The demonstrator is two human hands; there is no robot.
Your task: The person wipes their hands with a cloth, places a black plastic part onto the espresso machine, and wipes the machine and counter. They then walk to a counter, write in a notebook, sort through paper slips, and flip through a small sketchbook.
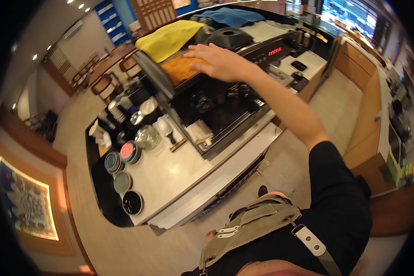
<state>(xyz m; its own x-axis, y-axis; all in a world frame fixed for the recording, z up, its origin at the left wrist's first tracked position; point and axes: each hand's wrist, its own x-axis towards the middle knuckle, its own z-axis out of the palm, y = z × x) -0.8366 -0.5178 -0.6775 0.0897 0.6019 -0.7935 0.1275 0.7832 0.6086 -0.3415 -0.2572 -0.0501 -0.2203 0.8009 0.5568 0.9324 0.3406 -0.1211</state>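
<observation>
My right hand (221, 63) reaches out over the top of the espresso machine (257, 57), fingers spread and thumb apart. It overlaps an orange cloth (181, 70) that lies flat along the machine's near left top. Beside the fingertips is a yellow cloth (170, 40), draped over the top. A black domed lid-like piece (230, 37) sits just beyond the hand. Low by my apron (248, 225), only a small bit of my left hand (210, 236) shows; its fingers are mostly hidden.
Blue cloth (230, 17) and a pale cloth (269, 32) cover the machine's far top. On the white counter (165, 184) stand several round tins (123, 182), a glass jar (147, 138), a brush (168, 130) and folded cloths (199, 133). A wooden-sided counter (363, 119) runs along the right.
</observation>
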